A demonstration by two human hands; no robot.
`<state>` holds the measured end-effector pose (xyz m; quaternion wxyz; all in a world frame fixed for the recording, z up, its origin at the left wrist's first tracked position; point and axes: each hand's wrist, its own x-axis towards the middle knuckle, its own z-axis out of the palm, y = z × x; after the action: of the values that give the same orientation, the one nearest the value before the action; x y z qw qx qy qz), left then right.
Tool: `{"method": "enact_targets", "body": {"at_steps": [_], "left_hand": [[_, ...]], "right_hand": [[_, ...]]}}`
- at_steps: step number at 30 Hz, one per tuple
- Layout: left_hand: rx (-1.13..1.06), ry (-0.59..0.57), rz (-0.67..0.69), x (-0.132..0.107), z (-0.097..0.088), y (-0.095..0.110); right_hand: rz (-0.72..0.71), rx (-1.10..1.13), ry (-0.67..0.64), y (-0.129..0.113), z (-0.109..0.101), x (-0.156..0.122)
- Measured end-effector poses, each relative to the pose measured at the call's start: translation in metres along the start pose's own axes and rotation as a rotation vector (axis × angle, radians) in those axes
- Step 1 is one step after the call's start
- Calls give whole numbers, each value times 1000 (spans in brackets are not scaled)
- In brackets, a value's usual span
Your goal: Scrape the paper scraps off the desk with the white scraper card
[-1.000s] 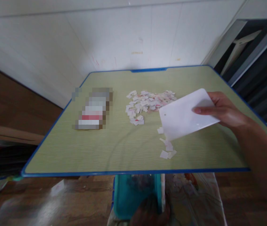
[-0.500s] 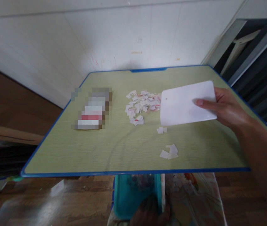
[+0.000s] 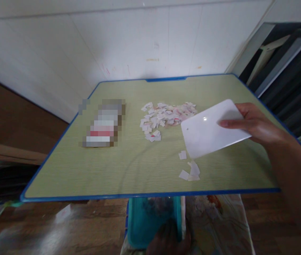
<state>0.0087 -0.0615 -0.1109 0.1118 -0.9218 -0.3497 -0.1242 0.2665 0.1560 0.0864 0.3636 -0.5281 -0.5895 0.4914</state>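
Observation:
My right hand (image 3: 251, 122) grips a flat white plastic scraper (image 3: 208, 129) with rounded corners and a small hole, thumb on top. The scraper is tilted, its left edge down by the green tabletop. Just left of its near corner lies a small white paper scrap (image 3: 182, 155). A few more paper scraps (image 3: 192, 171) sit close to the near edge. Beyond the scraper spreads a pile of torn paper bits (image 3: 163, 116). Below the table, in shadow, my left hand (image 3: 167, 239) is closed at the near right corner of a teal tray (image 3: 137, 226).
A blurred-out box-like item (image 3: 102, 124) lies on the left of the blue-rimmed table (image 3: 73, 173). A white wall (image 3: 129, 42) stands behind. Under the table are a patterned cloth (image 3: 219, 230) and, on the wooden floor, a piece of paper (image 3: 63, 213).
My right hand has swung the scraper nearer to me and turned it, uncovering the pile's right end. A small scrap has shifted toward the near edge. My left hand stays at the tray.

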Motion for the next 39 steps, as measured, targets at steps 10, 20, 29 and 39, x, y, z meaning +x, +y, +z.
{"method": "enact_targets", "body": {"at_steps": [10, 20, 29, 39], "left_hand": [[11, 8, -3, 2, -2, -3], [8, 4, 1, 3, -1, -2], [1, -23, 14, -2, 0, 1], [1, 22, 45, -1, 1, -6]], "right_hand": [[-8, 49, -115, 2, 3, 0], [-31, 40, -417, 9, 7, 5], [-40, 16, -325, 2, -10, -2], [65, -6, -310, 1, -10, 1]]}}
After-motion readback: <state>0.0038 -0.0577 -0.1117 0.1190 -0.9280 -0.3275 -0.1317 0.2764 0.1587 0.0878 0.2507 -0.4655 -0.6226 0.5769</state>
